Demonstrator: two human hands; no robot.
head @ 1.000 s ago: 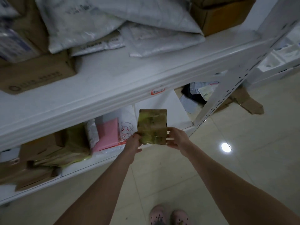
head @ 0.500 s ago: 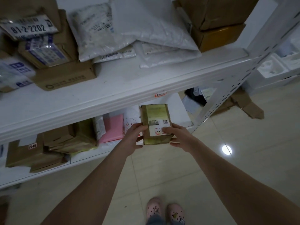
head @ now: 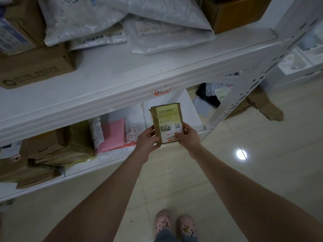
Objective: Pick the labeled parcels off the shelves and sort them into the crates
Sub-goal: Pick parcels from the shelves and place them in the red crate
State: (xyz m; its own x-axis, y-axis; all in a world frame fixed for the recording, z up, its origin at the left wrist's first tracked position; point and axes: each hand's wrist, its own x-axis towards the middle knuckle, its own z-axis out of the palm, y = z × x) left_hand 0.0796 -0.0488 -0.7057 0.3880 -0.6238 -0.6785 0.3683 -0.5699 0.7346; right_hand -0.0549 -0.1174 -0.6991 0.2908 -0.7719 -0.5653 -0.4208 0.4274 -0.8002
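Observation:
A small brown cardboard parcel (head: pixel 167 119) wrapped in yellowish tape hangs in front of the lower shelf, its label with a QR code facing me. My left hand (head: pixel 147 139) grips its lower left edge, thumb on the front. My right hand (head: pixel 187 137) holds the lower right edge, thumb pressed on the white label. Both arms reach out from the bottom of the view. No crate is in sight.
The white metal shelf (head: pixel 122 84) carries grey poly mailers (head: pixel 83 16) and cardboard boxes (head: pixel 35 69) on top. Below lie a pink mailer (head: pixel 112 135) and brown boxes (head: pixel 43 151). A perforated upright (head: pixel 244 84) stands at right. Cardboard scraps (head: pixel 265 105) lie on the tiled floor.
The parcel was turned over so its label side faces me, and it now sits a little closer. Both hands kept hold; the view shifted slightly.

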